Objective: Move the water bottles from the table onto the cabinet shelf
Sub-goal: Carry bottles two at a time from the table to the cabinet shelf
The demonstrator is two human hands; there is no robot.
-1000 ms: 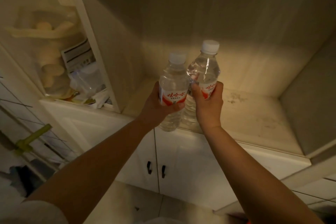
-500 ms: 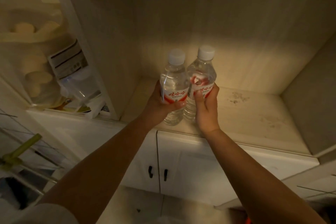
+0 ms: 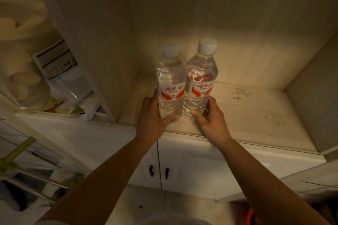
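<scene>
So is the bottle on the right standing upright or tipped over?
Upright. The right water bottle stands on the cabinet shelf with its white cap on top, right hand around its base.

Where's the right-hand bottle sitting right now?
The right bottle stands on the cabinet shelf near its front edge, touching the left bottle, gripped by the right hand.

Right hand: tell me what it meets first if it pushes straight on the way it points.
The right hand already grips the right bottle, so it would carry that along. Beyond it, the cabinet's back wall looks like the first obstacle, though depth is unclear.
</scene>
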